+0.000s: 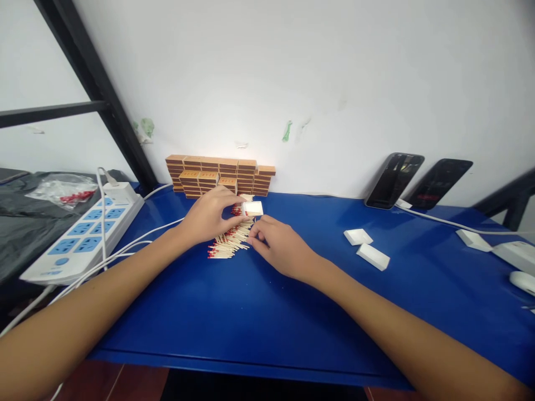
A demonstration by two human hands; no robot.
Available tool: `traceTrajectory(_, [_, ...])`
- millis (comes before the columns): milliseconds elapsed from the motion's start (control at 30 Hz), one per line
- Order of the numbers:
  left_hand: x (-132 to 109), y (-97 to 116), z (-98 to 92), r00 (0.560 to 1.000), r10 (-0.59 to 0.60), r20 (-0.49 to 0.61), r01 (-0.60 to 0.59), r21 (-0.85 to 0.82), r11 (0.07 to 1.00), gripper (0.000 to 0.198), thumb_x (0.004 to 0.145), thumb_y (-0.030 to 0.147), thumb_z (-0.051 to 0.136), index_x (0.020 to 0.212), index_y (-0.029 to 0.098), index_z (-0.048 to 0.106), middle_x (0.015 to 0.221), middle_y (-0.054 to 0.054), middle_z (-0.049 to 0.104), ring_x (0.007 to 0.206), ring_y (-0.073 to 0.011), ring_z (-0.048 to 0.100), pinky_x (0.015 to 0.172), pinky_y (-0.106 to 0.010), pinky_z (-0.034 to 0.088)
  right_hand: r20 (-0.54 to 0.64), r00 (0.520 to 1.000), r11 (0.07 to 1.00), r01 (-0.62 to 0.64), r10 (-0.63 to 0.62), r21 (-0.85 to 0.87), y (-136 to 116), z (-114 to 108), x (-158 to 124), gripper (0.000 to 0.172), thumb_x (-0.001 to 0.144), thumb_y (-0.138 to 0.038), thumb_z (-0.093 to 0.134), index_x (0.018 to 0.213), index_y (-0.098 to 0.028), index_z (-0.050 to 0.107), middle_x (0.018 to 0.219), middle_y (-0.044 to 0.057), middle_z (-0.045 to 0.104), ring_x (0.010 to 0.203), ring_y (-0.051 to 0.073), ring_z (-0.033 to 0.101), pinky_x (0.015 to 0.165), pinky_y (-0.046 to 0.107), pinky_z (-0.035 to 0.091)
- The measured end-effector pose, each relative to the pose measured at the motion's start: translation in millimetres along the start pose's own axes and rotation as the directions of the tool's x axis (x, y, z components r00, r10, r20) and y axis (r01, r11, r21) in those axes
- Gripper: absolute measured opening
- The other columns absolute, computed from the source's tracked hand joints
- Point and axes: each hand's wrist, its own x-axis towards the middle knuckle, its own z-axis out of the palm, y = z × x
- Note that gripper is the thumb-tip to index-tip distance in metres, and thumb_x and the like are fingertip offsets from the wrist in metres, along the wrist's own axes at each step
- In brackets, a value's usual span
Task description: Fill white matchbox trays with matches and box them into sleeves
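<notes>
My left hand (212,216) grips a small white matchbox tray (253,208) by its left end, thumb below and fingers above. A few red-tipped matches show along the tray's near side. Loose matches (228,243) with red heads lie in a heap on the blue table, under and in front of that hand. At the heap's right edge, my right hand (282,245) has its fingers curled into a pinch. What they hold, if anything, is hidden. Behind the hands, brown-sided matchboxes (228,167) are stacked in rows against the wall.
Two white trays (373,257) lie on the blue table (234,317) to the right. Two phones (395,179) lean on the wall. A power strip (90,231) with white cables stands at left, beside a plastic bag (62,189). A white mouse (522,282) sits far right.
</notes>
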Motion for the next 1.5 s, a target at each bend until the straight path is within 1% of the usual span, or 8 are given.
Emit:
traceTrajectory(133, [-0.3,-3.8,0.3,0.999,-0.006,0.04,0.007,-0.021,1.0,0.035,0.094,0.048,0.071,0.113,0.019,0.075,0.102,-0.01,0.075,0.097,-0.0267,0.066,0.086,-0.041,0.053,0.009,0.996,0.996,0.086,-0.087,0.017,12.9,-19.3,3.5,0.011,0.102,-0.02,0.055,0.094,-0.019,0.062,0.099,0.004,0.061,0.082,0.015,0.056,0.076,0.029,0.042])
traceTrajectory(300, [-0.2,-2.1,1.8,0.999,-0.007,0.05,0.01,-0.066,0.998,0.039,0.092,0.052,0.073,0.114,0.021,0.076,0.101,-0.009,0.076,0.096,-0.0254,0.067,0.084,-0.038,0.053,-0.121,0.989,0.996,0.081,-0.079,0.019,31.6,-34.3,9.8,0.012,0.103,-0.024,0.053,0.096,-0.02,0.062,0.096,0.004,0.06,0.081,0.016,0.055,0.073,0.029,0.041])
traceTrajectory(500, [1.0,5.5,1.3,0.999,-0.02,0.032,0.025,-0.166,0.986,0.041,0.088,0.055,0.077,0.113,0.022,0.077,0.104,-0.007,0.078,0.095,-0.0237,0.07,0.086,-0.037,0.054,-0.144,0.987,0.997,0.067,-0.071,-0.028,42.2,-29.4,13.1,0.01,0.101,-0.022,0.056,0.096,-0.019,0.064,0.096,0.004,0.06,0.08,0.016,0.055,0.072,0.029,0.04])
traceTrajectory(733, [2.1,9.6,1.2,0.998,-0.013,0.065,0.027,-0.213,0.977,0.041,0.088,0.054,0.076,0.115,0.023,0.077,0.103,-0.007,0.079,0.096,-0.0242,0.07,0.087,-0.038,0.054,-0.173,0.979,0.983,0.08,-0.109,-0.166,35.3,-27.9,9.7,0.012,0.1,-0.02,0.056,0.1,-0.019,0.068,0.098,0.005,0.06,0.076,0.015,0.054,0.068,0.029,0.038])
traceTrajectory(900, [1.9,5.2,1.3,0.998,-0.057,-0.011,0.055,-0.144,0.988,0.04,0.09,0.056,0.074,0.111,0.022,0.077,0.104,-0.008,0.078,0.096,-0.0244,0.07,0.087,-0.039,0.054,-0.277,0.953,0.991,0.104,-0.125,-0.089,24.0,-23.2,6.7,0.011,0.099,-0.021,0.056,0.095,-0.02,0.067,0.093,0.003,0.061,0.075,0.014,0.054,0.069,0.028,0.038])
traceTrajectory(1033, [2.0,1.0,0.5,0.997,-0.077,-0.027,0.074,-0.097,0.993,0.035,0.092,0.051,0.073,0.112,0.022,0.077,0.1,-0.007,0.077,0.095,-0.0245,0.068,0.087,-0.04,0.053,-0.126,0.988,0.994,0.095,-0.088,0.045,11.9,-10.4,1.6,0.005,0.093,-0.023,0.067,0.088,-0.02,0.067,0.089,0.001,0.061,0.074,0.013,0.054,0.068,0.027,0.038])
traceTrajectory(1167, [1.5,1.0,1.4,0.997,-0.07,-0.032,0.067,-0.081,0.994,0.036,0.092,0.05,0.073,0.114,0.021,0.076,0.102,-0.008,0.076,0.094,-0.0243,0.068,0.086,-0.041,0.053,0.011,0.997,0.995,0.073,-0.074,0.07,3.8,2.3,-2.3,0.007,0.093,-0.026,0.071,0.092,-0.019,0.069,0.093,0.001,0.061,0.075,0.013,0.054,0.07,0.028,0.039])
traceTrajectory(1500, [0.8,-0.6,2.8,0.998,-0.059,-0.011,0.058,-0.066,0.996,0.038,0.093,0.052,0.072,0.113,0.02,0.076,0.104,-0.01,0.076,0.097,-0.0261,0.068,0.089,-0.042,0.054,0.052,0.999,1.0,0.003,-0.001,-0.029,4.3,-4.3,-3.0,0.008,0.102,-0.018,0.058,0.096,-0.018,0.065,0.101,0.004,0.063,0.077,0.014,0.056,0.069,0.028,0.038])
